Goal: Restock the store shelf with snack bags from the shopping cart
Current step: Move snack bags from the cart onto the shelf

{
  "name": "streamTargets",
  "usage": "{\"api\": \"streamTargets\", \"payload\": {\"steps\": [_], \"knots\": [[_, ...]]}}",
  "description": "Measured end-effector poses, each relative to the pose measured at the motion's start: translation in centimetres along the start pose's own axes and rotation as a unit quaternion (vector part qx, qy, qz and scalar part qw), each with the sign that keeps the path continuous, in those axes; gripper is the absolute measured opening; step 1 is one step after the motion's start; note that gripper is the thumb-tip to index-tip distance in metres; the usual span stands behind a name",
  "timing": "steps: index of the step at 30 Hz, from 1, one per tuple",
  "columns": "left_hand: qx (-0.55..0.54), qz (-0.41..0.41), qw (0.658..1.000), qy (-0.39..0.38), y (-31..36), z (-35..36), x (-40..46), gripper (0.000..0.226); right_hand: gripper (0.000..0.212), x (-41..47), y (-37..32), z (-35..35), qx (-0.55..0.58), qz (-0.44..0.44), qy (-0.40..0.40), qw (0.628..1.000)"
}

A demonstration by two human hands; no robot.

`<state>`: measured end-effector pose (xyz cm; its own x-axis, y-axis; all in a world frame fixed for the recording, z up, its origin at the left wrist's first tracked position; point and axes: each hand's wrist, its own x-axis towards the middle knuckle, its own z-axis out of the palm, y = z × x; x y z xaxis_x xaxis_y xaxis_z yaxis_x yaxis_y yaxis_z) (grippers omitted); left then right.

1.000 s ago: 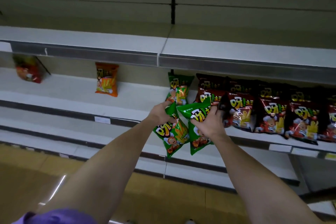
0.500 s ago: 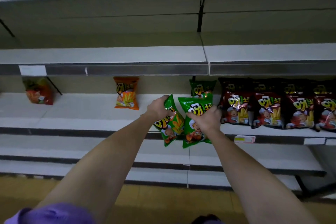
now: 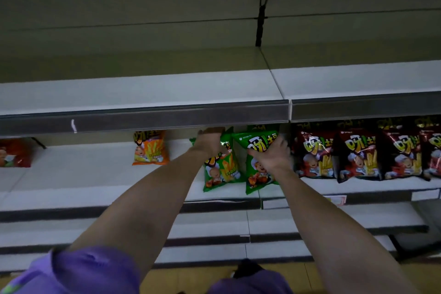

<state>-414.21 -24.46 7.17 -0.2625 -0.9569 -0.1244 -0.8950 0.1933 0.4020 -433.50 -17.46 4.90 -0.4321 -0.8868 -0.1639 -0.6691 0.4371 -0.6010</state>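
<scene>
- Now both green snack bags sit lower edge down on the middle shelf [image 3: 95, 174] — a second ago they hung in the air in front of its lip, half a second ago they were just reaching it.
- Left hand [image 3: 210, 142] grips the top of the left green bag [image 3: 220, 169], fingers curled over its upper edge, up under the shelf above.
- Right hand [image 3: 272, 155] clamps the right green bag [image 3: 259, 162] around its upper middle, thumb across the front.
- The two bags stand side by side, touching or nearly so, each tilted a little; right one leans just beside the row of dark red bags [image 3: 358, 153].
- Another green bag seems to stand behind them at the back, mostly hidden — can't confirm.
- Orange bag [image 3: 150, 148] stands alone further left on the same shelf; a red bag [image 3: 14, 153] at the far left edge.
- Meaning for the task: placement of this pair looks nearly done; neither hand has let go yet.
- Likely left: straighten, push back, release. Risk — soft bags may flop forward off the lip once released.
- Shopping cart not in view, so remaining stock can't be judged.
</scene>
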Motion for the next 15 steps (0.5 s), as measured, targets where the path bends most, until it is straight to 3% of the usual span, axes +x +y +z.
{"api": "streamTargets", "payload": {"steps": [4,8,9,13,15], "knots": [[-0.075,-0.059,0.995,-0.025,0.0,1.3,3.0,0.04,0.121,2.6,1.0,0.7,0.002,0.008,0.018,1.0],[0.047,-0.013,0.993,0.108,-1.9,3.4,1.1,0.024,0.136,2.8,2.3,1.4,-0.001,0.043,0.005,0.999],[0.069,-0.016,0.992,0.105,-2.6,4.0,0.4,0.03,0.135,2.4,2.4,1.5,0.004,0.049,-0.001,0.999],[-0.03,-0.074,0.995,-0.061,-5.0,5.9,-1.1,0.053,0.13,1.0,2.8,2.1,0.024,0.074,-0.034,0.996],[-0.053,-0.065,0.993,-0.082,-5.3,6.2,-1.6,0.055,0.117,-0.2,3.0,2.4,-0.008,0.086,-0.027,0.996]]}}
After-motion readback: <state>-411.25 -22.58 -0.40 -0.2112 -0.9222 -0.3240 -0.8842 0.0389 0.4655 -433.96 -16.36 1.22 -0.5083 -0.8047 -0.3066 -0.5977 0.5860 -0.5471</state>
